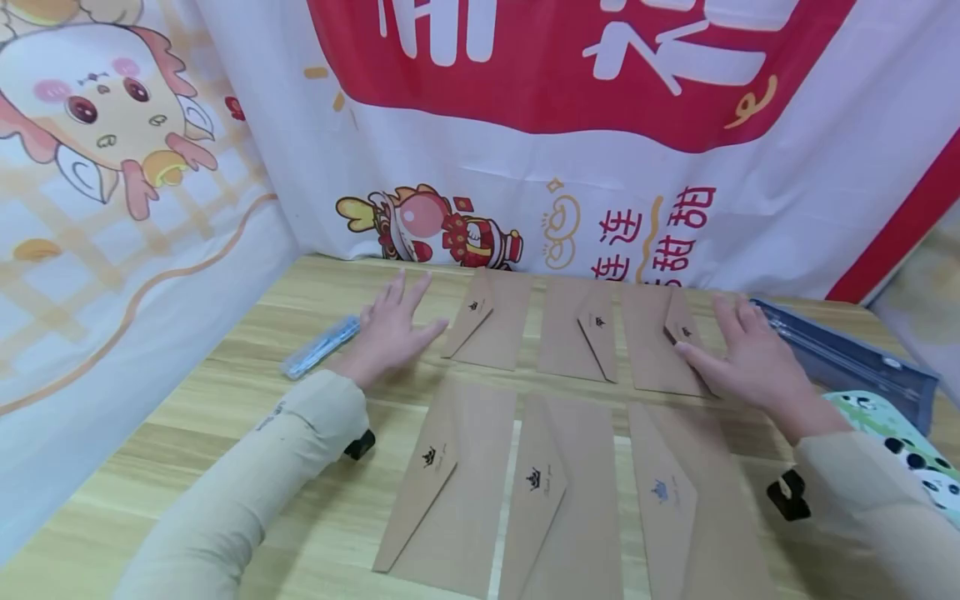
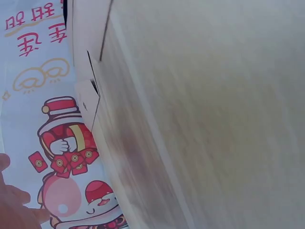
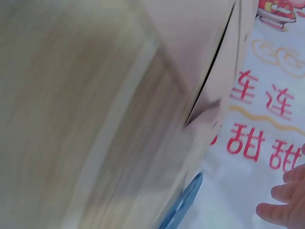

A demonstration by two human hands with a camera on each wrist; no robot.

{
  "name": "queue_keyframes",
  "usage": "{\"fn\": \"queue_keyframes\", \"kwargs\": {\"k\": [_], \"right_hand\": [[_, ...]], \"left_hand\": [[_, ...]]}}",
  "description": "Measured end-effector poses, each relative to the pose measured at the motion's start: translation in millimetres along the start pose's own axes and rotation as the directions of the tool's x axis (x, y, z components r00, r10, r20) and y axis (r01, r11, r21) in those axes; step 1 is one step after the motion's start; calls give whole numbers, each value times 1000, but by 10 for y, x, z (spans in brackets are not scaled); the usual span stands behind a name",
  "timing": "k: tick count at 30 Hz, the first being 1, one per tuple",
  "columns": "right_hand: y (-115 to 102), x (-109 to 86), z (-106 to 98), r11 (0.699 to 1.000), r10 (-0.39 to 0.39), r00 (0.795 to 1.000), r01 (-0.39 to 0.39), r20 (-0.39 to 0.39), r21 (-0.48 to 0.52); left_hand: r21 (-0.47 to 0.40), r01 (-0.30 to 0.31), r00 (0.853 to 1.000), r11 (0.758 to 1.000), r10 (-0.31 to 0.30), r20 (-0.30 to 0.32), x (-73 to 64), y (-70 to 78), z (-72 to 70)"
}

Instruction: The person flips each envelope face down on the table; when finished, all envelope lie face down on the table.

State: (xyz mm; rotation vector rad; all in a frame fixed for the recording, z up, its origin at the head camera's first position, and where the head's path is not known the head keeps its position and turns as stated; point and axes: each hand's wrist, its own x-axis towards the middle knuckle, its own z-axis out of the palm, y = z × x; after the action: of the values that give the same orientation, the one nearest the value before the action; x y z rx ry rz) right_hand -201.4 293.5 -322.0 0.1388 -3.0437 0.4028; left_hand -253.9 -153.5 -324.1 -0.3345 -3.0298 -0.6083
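Brown kraft envelopes with pointed flaps and small crown prints lie in two rows of three on the wooden table. My left hand (image 1: 392, 327), fingers spread, is just left of the back-left envelope (image 1: 506, 321) and holds nothing. The back-middle envelope (image 1: 562, 333) lies beside it. My right hand (image 1: 761, 362) is spread at the back-right envelope (image 1: 648, 350); its thumb overlaps the flap in the head view, and I cannot tell whether it touches. Nearer me are the front-left envelope (image 1: 472, 492), front-middle envelope (image 1: 592, 500) and front-right envelope (image 1: 720, 508).
A small clear-and-blue packet (image 1: 321, 346) lies left of the left hand. At the right are a dark blue zippered pouch (image 1: 847, 354) and a green panda-patterned item (image 1: 888, 429), partly behind the right forearm. A printed cloth (image 1: 465, 150) hangs along the table's back edge.
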Motion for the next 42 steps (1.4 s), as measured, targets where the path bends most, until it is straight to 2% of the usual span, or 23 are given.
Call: {"fn": "queue_keyframes", "kwargs": {"k": [6,10,12,15,18,19,22,25,29,36,39,42], "right_hand": [[-218,62,-31,997,-8,1000,6,16,80],[-352,115,-41,993,-21,1000,20,5,116],[-407,151,-30,989,-36,999,37,-7,145],[-484,215,5,978,-61,998,66,-30,199],[-570,279,59,962,-96,994,107,-54,250],[-604,299,77,958,-103,993,117,-65,260],[-711,338,123,947,-91,994,103,-53,303],[-830,377,155,925,-52,999,49,-2,377],[-987,466,208,866,-49,997,17,51,500],[-1234,634,398,768,-59,991,-34,124,639],[-1364,685,490,716,-69,987,-52,144,696],[-1476,719,566,640,-75,980,-93,183,762]], "left_hand": [[-129,-27,999,991,23,-32,55,61,-14],[-263,-48,999,964,39,-37,116,92,-4],[-370,-37,999,928,27,-32,152,99,12],[-526,-23,1000,850,15,-19,204,99,37],[-628,-3,1000,778,4,-1,258,70,71],[-650,4,1000,760,1,6,272,61,81],[-684,24,1000,729,-11,24,315,29,106],[-701,40,999,712,-16,41,334,12,115],[-709,58,998,702,-26,56,366,-16,133],[-699,94,995,709,-48,85,442,-51,225],[-698,102,994,709,-47,97,445,-50,255],[-694,112,992,711,-44,115,439,-35,283]]}}
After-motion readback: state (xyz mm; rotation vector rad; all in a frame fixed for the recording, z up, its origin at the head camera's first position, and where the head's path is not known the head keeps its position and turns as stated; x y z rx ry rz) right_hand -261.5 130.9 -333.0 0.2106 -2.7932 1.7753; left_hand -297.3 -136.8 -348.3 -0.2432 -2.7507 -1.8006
